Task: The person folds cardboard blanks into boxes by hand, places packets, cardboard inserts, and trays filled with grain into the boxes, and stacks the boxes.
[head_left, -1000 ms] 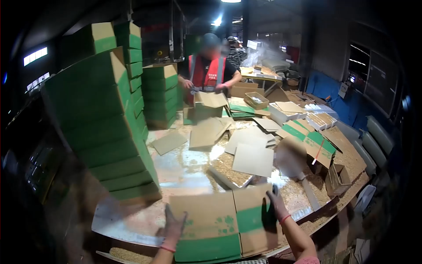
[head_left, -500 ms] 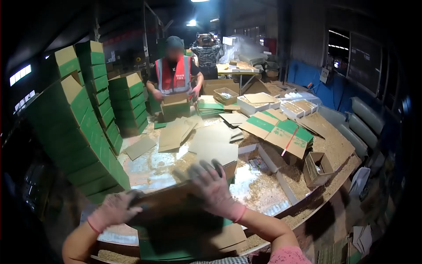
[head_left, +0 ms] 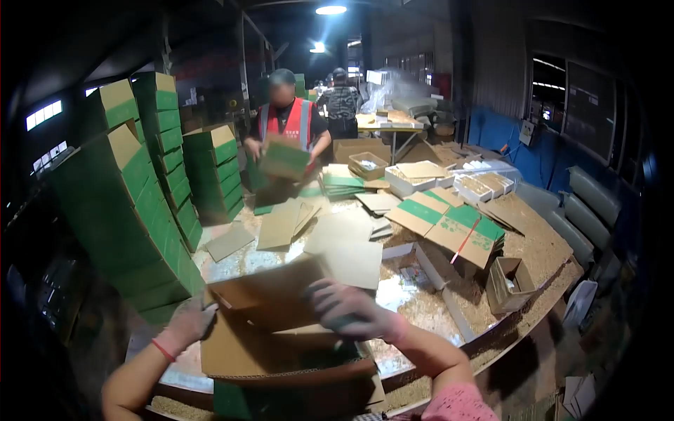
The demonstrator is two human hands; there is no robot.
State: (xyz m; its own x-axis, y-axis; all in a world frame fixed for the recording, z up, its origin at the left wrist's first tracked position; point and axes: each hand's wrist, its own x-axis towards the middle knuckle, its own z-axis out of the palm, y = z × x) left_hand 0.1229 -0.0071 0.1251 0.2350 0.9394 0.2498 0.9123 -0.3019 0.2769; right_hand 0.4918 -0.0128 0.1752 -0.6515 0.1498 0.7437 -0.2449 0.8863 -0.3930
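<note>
An open cardboard box [head_left: 256, 347], brown inside and green outside, stands right in front of me at the near edge of the table. My left hand [head_left: 188, 324], in a pale glove with a pink cuff, grips the box's left edge, thumb near the rim. On the right side my right hand [head_left: 351, 310], gloved the same way, has its fingers curled over the box's edge; it is slightly blurred. Beyond the box lie flat cardboard sheets [head_left: 342, 247] on the table.
Tall stacks of green boxes [head_left: 158, 231] rise at the left. Across the table a co-worker in a red vest [head_left: 291, 125] holds a box [head_left: 284, 158]. Folded green-and-brown cartons [head_left: 449, 223], a small open box [head_left: 507, 286] and white trays [head_left: 414, 181] lie to the right.
The box in my hands has opened out, its brown inside now facing me. My right hand's raised fingers have curled down at its edge. The co-worker has lifted and tilted a box.
</note>
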